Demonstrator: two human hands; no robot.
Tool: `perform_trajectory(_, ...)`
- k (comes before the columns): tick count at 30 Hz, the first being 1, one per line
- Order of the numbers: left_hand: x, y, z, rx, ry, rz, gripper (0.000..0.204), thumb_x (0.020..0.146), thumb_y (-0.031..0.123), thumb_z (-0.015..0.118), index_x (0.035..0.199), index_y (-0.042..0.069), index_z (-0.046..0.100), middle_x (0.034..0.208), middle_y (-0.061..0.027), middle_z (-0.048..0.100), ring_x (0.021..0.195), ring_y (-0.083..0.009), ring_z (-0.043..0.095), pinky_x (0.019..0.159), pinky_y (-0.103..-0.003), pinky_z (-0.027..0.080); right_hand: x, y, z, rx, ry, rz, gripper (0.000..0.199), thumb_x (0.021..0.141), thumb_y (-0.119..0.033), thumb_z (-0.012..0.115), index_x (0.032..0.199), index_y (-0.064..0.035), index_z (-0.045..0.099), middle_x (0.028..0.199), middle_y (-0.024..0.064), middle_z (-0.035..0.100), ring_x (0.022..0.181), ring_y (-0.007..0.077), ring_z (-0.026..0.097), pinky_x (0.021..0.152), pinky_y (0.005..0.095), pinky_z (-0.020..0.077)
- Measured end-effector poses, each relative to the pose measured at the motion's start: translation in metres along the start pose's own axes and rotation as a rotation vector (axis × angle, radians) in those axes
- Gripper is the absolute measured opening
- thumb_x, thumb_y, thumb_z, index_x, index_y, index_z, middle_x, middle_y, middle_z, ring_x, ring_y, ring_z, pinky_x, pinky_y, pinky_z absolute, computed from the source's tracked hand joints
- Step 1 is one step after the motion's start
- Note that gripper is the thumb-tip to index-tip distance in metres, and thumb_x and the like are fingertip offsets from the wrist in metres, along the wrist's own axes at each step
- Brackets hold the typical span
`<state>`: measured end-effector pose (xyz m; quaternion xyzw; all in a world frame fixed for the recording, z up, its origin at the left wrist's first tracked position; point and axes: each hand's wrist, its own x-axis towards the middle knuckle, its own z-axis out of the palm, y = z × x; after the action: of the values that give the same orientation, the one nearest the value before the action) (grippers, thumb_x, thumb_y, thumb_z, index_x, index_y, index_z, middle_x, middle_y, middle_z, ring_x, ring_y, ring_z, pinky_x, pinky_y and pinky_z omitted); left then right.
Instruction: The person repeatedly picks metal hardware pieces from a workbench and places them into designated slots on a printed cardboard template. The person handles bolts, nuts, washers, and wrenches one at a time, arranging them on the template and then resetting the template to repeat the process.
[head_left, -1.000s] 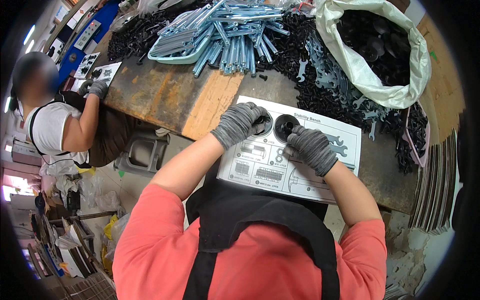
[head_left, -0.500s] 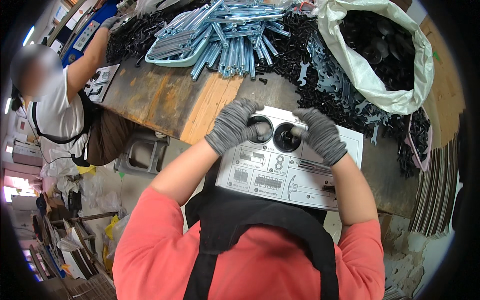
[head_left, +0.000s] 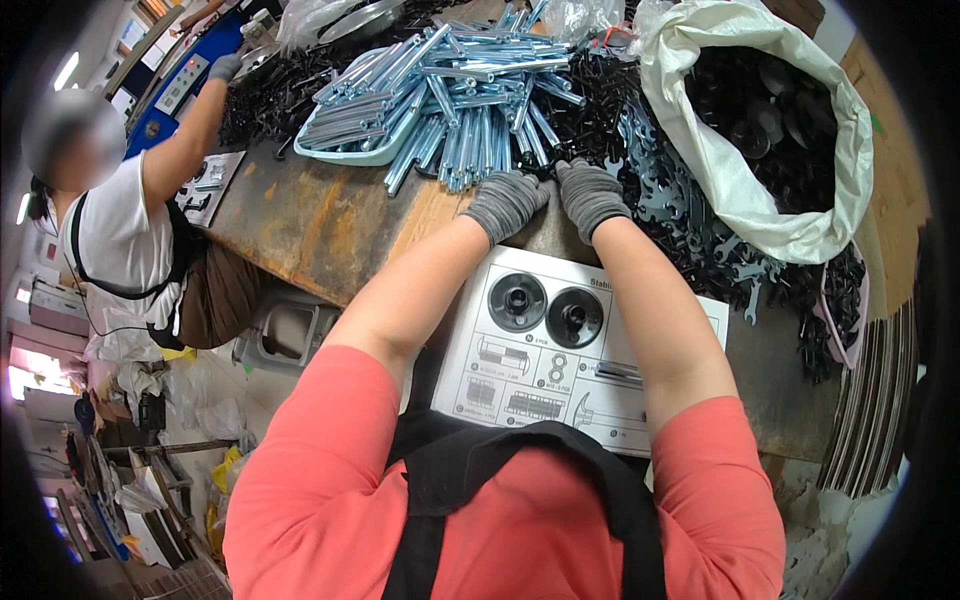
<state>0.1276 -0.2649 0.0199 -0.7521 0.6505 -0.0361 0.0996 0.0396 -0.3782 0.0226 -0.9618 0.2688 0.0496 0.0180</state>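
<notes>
1. Two gloved hands are out ahead of us — our left hand (head_left: 507, 203) and our right hand (head_left: 590, 195) side by side at the far edge of the white card (head_left: 570, 360), both reaching into the heap where the silver metal rods (head_left: 470, 90) meet the black stamped wrenches (head_left: 690, 215).
2. Our left hand's fingers are curled down onto the rod ends; our right hand's fingers are bent into the black pieces. We cannot tell whether either has closed on a part — the fingertips are buried in the pile.
3. Those rods spill from a pale blue tray (head_left: 350, 145) across the rusty workbench (head_left: 310, 220). We judge them stiff, smooth and fairly heavy in a bundle; one rod is best pinched near its middle so it does not tip.
4. Flat wrenches look thin, rigid and tangled, so lifting by an open jaw end should free one cleanly.
5. On the card, two black round discs (head_left: 545, 308) sit seated in its top row, just below our wrists.
6. At right a white sack (head_left: 740, 190) holds more black discs; at left a co-worker (head_left: 120, 240) reaches up to a blue panel (head_left: 185, 85).
</notes>
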Motion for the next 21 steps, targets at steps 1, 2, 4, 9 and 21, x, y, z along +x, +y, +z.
perform_trajectory(1, 0.001, 0.0, 0.0, -0.033, -0.006, -0.034, 0.026, 0.083, 0.015, 0.048, 0.107, 0.015, 0.057, 0.105, -0.0089, 0.057, 0.094, -0.0272, 0.059, 0.077, -0.038, 0.049, 0.001, -0.002, 0.002, 0.008, -0.004, 0.011, 0.029, 0.09, -0.018, 0.04, 0.116, -0.0127, 0.051, 0.122, 0.0153, 0.048, 0.106, 0.031, 0.055, 0.086, 0.0434, 0.0465)
perform_trajectory(2, 0.004, -0.003, -0.001, -0.112, 0.002, -0.116, 0.025, 0.083, 0.015, 0.049, 0.106, 0.014, 0.058, 0.104, -0.0101, 0.057, 0.093, -0.0282, 0.059, 0.076, -0.039, 0.049, 0.006, -0.003, 0.004, 0.005, -0.033, 0.036, 0.031, 0.09, -0.021, 0.04, 0.118, -0.0119, 0.05, 0.127, 0.0161, 0.045, 0.107, 0.0313, 0.055, 0.087, 0.0433, 0.0456)
perform_trajectory(4, 0.007, -0.007, -0.001, -0.273, 0.015, -0.281, 0.023, 0.082, 0.015, 0.05, 0.103, 0.012, 0.059, 0.104, -0.0126, 0.057, 0.091, -0.0303, 0.06, 0.075, -0.04, 0.049, 0.006, -0.005, -0.006, 0.049, -0.069, 0.044, 0.032, 0.09, -0.021, 0.039, 0.119, -0.0097, 0.049, 0.123, 0.0186, 0.048, 0.107, 0.0329, 0.054, 0.088, 0.0432, 0.0452)
perform_trajectory(9, 0.029, -0.003, 0.009, -0.205, 0.103, -0.45, 0.02, 0.08, 0.013, 0.053, 0.097, 0.006, 0.063, 0.093, -0.0166, 0.062, 0.088, -0.0326, 0.062, 0.074, -0.04, 0.05, 0.015, -0.008, -0.005, 0.322, -0.106, 0.248, 0.031, 0.089, -0.019, 0.041, 0.114, -0.0037, 0.05, 0.118, 0.0202, 0.052, 0.108, 0.0329, 0.054, 0.088, 0.0431, 0.0453)
perform_trajectory(21, 0.031, -0.008, 0.003, -0.11, -0.062, -0.258, 0.023, 0.077, 0.01, 0.056, 0.1, 0.008, 0.062, 0.101, -0.0163, 0.059, 0.093, -0.0325, 0.06, 0.077, -0.041, 0.05, -0.001, -0.003, -0.006, 0.04, -0.213, -0.018, 0.028, 0.084, -0.008, 0.05, 0.11, -0.0045, 0.059, 0.114, 0.0188, 0.057, 0.102, 0.0305, 0.058, 0.084, 0.0401, 0.0499)
